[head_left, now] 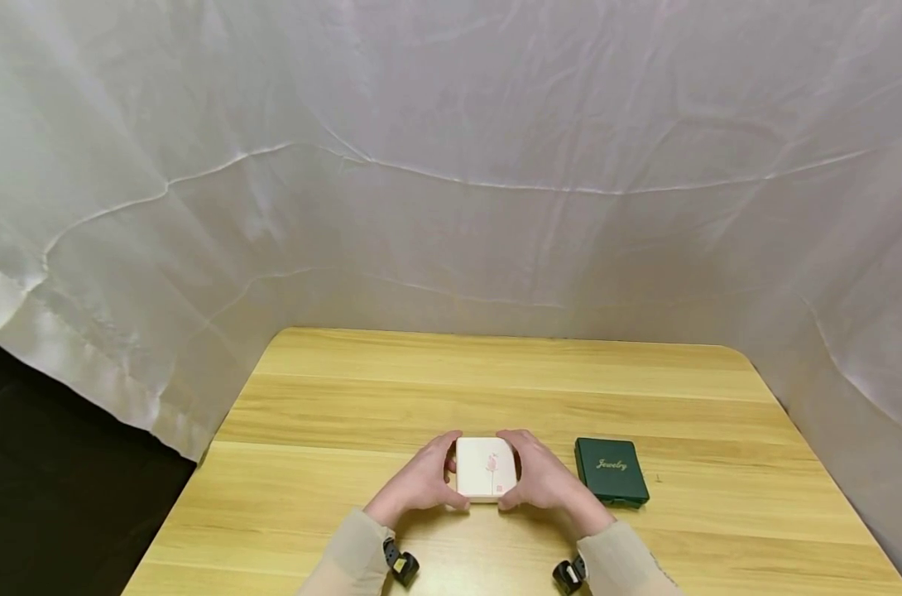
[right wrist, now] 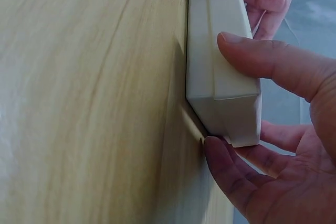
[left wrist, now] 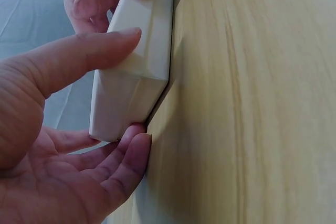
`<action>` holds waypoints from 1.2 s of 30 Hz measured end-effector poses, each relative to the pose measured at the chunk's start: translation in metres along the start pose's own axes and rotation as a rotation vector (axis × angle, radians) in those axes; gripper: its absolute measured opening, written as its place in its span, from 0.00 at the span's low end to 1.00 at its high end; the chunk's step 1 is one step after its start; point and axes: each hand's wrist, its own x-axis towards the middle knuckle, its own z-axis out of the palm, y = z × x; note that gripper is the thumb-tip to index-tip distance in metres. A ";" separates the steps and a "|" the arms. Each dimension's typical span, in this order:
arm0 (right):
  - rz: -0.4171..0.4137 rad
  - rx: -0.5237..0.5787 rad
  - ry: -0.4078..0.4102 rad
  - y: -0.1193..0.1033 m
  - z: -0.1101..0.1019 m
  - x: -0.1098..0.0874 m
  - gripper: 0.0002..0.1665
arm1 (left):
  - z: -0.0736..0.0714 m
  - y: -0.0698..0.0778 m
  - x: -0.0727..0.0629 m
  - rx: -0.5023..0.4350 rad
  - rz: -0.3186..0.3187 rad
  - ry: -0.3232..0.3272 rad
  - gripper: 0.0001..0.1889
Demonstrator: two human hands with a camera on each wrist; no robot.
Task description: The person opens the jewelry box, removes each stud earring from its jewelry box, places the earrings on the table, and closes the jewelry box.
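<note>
A small cream box (head_left: 485,468) with rounded corners and a pink flower printed on its lid sits on the wooden table, between both hands. My left hand (head_left: 424,478) holds its left side, the thumb on the near face and the fingers around the far corner. On the opposite side my right hand (head_left: 542,474) grips it the same way. In the left wrist view the box (left wrist: 137,40) shows a seam between lid and base, and its underside lies close against the table. The right wrist view shows my right thumb (right wrist: 252,53) pressed on the near face.
To the right of the hands lies a dark green box (head_left: 611,480) lettered "Jewelry" in gold. The wooden table (head_left: 496,381) has a pale cloth curtain (head_left: 451,223) around its back and sides. A dark area (head_left: 56,488) shows at the lower left.
</note>
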 end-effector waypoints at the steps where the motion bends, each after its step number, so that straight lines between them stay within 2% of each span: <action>1: 0.001 -0.001 0.001 0.000 0.000 0.000 0.59 | 0.000 0.000 0.000 -0.001 0.002 0.002 0.55; 15: 0.009 -0.003 0.010 -0.001 0.000 -0.001 0.60 | 0.001 0.001 0.002 0.037 0.002 0.036 0.52; 21: 0.016 0.010 0.006 0.001 0.001 0.000 0.60 | 0.000 0.002 0.001 0.021 0.002 0.042 0.51; 27: 0.015 0.017 0.007 0.001 0.000 0.001 0.60 | 0.000 0.001 0.001 -0.045 0.020 0.050 0.43; 33: 0.000 0.003 0.010 0.000 0.000 0.000 0.60 | 0.001 0.001 0.001 -0.031 -0.037 0.047 0.57; 36: 0.007 0.001 0.009 0.000 0.000 -0.001 0.61 | 0.001 0.001 0.001 -0.011 -0.048 0.029 0.58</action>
